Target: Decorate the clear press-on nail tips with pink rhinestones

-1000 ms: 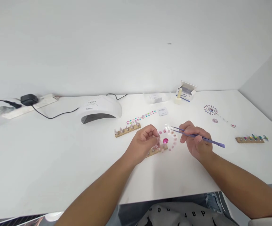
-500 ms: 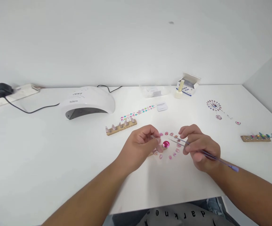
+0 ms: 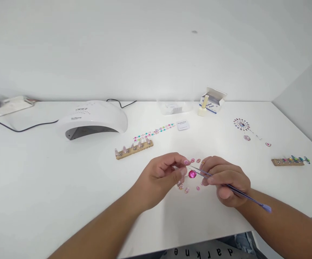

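Observation:
My left hand is pinched, thumb against forefinger. Whatever sits between those fingertips is too small and covered to make out. In my right hand is a pair of slim purple tweezers, whose tips reach to my left fingertips. Just below the tips lies a round bright-pink gem. Small pink oval pieces form a ring about it, such as one pink oval at the front. My hands cover part of this ring.
A white nail lamp stands at back left. One wooden strip holds clear nail tips; another wooden strip at right holds colourful ones. Behind are flower stickers, an alcohol pad packet, a small bottle and an alcohol pads box.
My right hand has moved left, bringing the tweezer tips up to my left fingertips. The left hand stays pinched. The whole view has shifted slightly.

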`<action>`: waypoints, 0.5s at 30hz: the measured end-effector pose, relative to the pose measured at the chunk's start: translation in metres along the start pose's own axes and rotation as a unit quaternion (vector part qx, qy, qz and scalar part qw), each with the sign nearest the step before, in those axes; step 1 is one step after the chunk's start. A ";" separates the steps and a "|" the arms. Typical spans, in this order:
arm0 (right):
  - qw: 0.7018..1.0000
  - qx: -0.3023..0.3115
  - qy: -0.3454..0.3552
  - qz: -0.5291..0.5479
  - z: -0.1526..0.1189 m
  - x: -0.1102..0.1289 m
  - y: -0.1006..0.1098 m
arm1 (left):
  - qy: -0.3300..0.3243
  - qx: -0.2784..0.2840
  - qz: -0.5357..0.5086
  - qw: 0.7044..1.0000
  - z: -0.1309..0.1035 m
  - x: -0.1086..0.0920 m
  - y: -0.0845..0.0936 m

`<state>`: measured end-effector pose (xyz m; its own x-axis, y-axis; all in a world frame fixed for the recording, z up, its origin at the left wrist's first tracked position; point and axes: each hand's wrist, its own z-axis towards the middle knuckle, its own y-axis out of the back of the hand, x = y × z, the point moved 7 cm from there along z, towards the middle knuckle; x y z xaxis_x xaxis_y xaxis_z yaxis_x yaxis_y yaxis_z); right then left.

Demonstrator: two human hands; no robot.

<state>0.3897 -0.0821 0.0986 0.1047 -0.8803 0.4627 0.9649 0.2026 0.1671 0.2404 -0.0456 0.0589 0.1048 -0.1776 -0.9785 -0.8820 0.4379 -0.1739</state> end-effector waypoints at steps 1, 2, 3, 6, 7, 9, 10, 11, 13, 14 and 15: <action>1.000 -0.006 -0.002 0.006 0.000 0.000 0.001 | -0.008 -0.001 -0.001 1.000 -0.001 0.000 0.000; 1.000 -0.013 -0.002 0.013 0.000 -0.001 0.002 | -0.015 -0.003 0.000 1.000 -0.001 -0.001 0.000; 1.000 -0.017 -0.004 0.018 0.000 -0.001 0.002 | -0.022 -0.007 0.003 1.000 -0.001 -0.001 0.001; 0.999 -0.017 -0.008 0.027 0.002 -0.001 0.002 | -0.047 -0.020 0.028 0.998 -0.002 -0.003 0.004; 1.000 -0.013 -0.008 0.026 0.002 -0.001 0.001 | -0.057 -0.024 0.042 0.997 -0.002 -0.005 0.005; 1.000 -0.009 -0.010 0.018 0.003 -0.001 0.001 | -0.079 -0.030 0.068 0.994 -0.002 -0.008 0.007; 1.000 -0.010 -0.012 0.014 0.003 0.000 0.001 | -0.087 -0.033 0.077 0.993 -0.003 -0.009 0.008; 1.000 -0.012 -0.015 0.012 0.003 0.000 0.002 | -0.094 -0.035 0.081 0.992 -0.003 -0.010 0.008; 1.000 -0.015 -0.017 0.014 0.003 0.000 0.002 | -0.106 -0.038 0.081 0.990 -0.004 -0.012 0.008; 1.000 -0.013 -0.017 0.015 0.003 0.000 0.002 | -0.111 -0.039 0.078 0.990 -0.004 -0.013 0.008; 1.000 -0.008 -0.017 0.015 0.003 0.001 0.002 | -0.113 -0.038 0.076 0.990 -0.004 -0.014 0.007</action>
<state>0.3906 -0.0810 0.1018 0.1255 -0.8586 0.4971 0.9652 0.2215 0.1389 0.2311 -0.0432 0.0718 0.0596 0.0908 -0.9941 -0.9269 0.3748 -0.0213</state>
